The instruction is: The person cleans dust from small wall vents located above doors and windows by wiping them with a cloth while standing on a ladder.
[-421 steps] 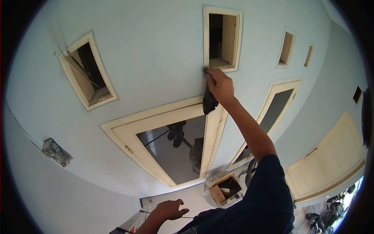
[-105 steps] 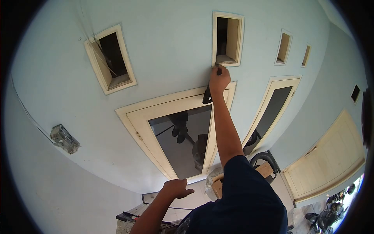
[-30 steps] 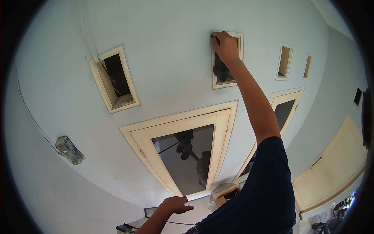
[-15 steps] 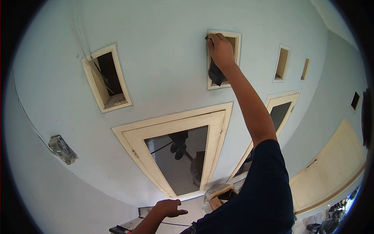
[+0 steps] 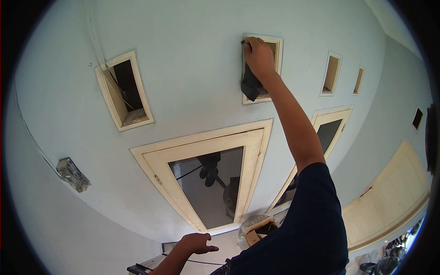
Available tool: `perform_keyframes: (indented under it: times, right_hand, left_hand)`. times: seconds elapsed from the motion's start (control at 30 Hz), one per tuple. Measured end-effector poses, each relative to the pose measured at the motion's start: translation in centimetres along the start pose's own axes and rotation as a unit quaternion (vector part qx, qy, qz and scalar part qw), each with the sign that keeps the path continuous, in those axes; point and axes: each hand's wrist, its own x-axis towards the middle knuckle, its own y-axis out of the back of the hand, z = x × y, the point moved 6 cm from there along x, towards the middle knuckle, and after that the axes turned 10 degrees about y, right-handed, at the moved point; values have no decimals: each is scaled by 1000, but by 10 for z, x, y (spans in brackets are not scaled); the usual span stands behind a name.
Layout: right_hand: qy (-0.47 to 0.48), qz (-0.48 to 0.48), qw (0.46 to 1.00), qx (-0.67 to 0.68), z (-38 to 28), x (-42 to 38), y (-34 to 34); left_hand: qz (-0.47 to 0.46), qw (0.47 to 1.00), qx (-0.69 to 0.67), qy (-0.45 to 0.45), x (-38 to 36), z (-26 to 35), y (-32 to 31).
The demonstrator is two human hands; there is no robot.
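R hand [image 5: 260, 57], as I see it from my end via the head cam, is clenched on a black cloth [image 5: 250, 87] (approx. ID, could be a bag), which hangs over the L side of the vent frame [image 5: 280, 50]. L hand [image 5: 198, 243] is low, half-curled, nothing seen in it. Risks, biggest thing first: pale-blue wall [image 5: 192, 59] could get smudged, I'd judge, if the cloth swings wide, as its loose end laps the frame's L edge. Window [image 5: 206, 197] is below, so a slack grip could let the cloth drop past the glass. Vent frame has a deep recess behind, so a careless push might lose the cloth inside. Long reach of the R arm would be the prob. cause of either slip. Containers, again by size: L opening [image 5: 133, 91] has cables running into it; open carton [image 5: 253, 238] sits on or in a round base [image 5: 244, 225] w/ what looks like clear plastic, can't tell which; carton's inside is dark, contents unclear. Grimy elec. box [image 5: 73, 175] on the wall has wires going to it, insides not visible. Smallest: dark tip [image 5: 243, 42] poking past the R fingers, type unk.
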Motion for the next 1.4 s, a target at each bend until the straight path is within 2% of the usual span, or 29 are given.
perform_keyframes:
  times: [0.2,0.37,0.43,0.5,0.6,0.7,0.83,0.9,1.1,1.23,1.3,1.4]
  right_hand:
    - [-9,-15,1000,22,-7,-47,-4]
    - [-27,-3,1000,-14,0,3,-2]
    - [-25,-2,1000,-6,-1,-11,-3]
    - [-19,-44,999,-7,-12,-47,-6]
    - [-14,-44,999,5,-9,-43,-8]
    - [-32,-26,999,-15,-1,2,-7]
    - [-19,-21,1000,-7,-4,-24,-4]
    - [-43,-30,998,22,-10,-52,-3]
    - [-35,-14,999,-4,6,10,-10]
    - [-56,-17,998,-10,-1,-33,-7]
    - [-33,22,999,37,-12,-61,-4]
    - [-34,6,999,0,1,-35,-12]
  left_hand:
    - [1,1000,-9,0,-2,3,0]
    - [8,1000,-7,-5,-2,1,-1]
    - [8,1000,-9,-10,0,1,-3]
    - [6,1000,-3,-12,-6,4,2]
    - [2,1000,-6,-16,-2,4,0]
    - [2,1000,-2,-14,1,4,-4]
    - [0,1000,-14,-21,-2,3,-4]
    - [-10,1000,-19,-20,-6,4,-2]
    - [2,1000,-3,-16,0,2,-4]
    - [-3,999,-26,-21,-10,3,-2]
    - [4,1000,-19,-18,-7,2,0]
    - [-1,1000,-12,-14,-5,3,-2]
